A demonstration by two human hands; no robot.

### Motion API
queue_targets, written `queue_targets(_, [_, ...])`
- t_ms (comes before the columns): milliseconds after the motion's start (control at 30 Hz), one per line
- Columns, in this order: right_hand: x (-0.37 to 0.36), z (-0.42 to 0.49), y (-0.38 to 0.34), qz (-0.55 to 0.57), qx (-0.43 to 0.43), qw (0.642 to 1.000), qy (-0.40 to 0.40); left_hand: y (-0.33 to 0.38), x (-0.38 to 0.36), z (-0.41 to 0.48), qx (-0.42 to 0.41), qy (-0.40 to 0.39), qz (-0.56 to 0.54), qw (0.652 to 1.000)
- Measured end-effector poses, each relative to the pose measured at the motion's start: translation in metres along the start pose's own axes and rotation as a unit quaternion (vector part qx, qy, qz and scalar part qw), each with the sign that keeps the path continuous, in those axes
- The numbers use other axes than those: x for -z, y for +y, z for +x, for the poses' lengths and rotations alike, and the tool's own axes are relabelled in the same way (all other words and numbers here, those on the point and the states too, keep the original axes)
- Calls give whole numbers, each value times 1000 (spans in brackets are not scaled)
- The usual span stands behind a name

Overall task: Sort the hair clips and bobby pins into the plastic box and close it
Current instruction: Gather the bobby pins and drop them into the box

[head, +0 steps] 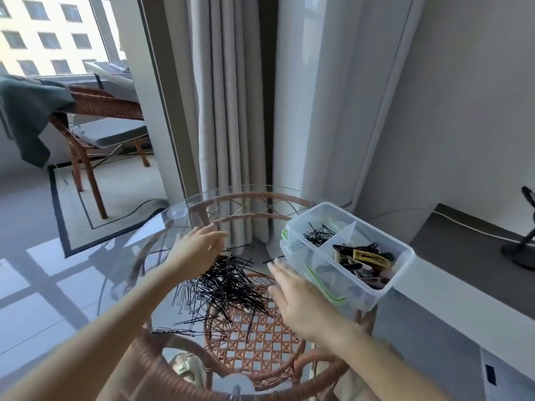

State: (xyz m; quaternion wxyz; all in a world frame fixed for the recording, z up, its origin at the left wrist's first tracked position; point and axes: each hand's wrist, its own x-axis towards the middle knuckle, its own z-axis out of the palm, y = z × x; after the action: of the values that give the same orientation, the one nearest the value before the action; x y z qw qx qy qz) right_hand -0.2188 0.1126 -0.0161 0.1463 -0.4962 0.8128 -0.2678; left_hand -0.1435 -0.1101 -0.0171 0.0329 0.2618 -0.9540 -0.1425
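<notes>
The left hand's fingers (215,235) were stretched out and a little bent, not closed. They lay on the far end of a messy pile of bobby pins (228,285). The pins were thin, black and wavy, like little wires. The left hand (199,250) held nothing that could be seen.

The right hand's fingers (278,273) were straight and spread flat, palm down. The right hand (301,299) was just beside the pile, near the plastic box (373,296), and held nothing.

The box was see-through, with round corners and thin walls inside. One part held a small bunch of black pins (318,235). A bigger part held hair clips (366,259) in black, yellow and pink. The box had no lid on. A clear lid (318,280) with a green edge lay under it.

Everything sat on a round glass table (139,256). Its frame (162,363) was brown wicker, with a woven shelf (260,337) full of small square holes below.
</notes>
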Motion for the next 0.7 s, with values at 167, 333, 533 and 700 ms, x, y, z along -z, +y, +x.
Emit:
queue_targets(167, [-40,59,3,-73,-108,991,39,-32,-33,-27,112,11,-34,993])
queue_targets(333, [-59,58,-25,-68,-98,989,86,-12,-42,-32,44,52,-104,992])
queue_targets(533, [-44,56,-34,25,-66,982,173,-6,-35,-35,57,133,-283,948])
queue_targets(700, [-45,115,-11,16,-129,990,61,-8,-29,-18,75,56,-217,972])
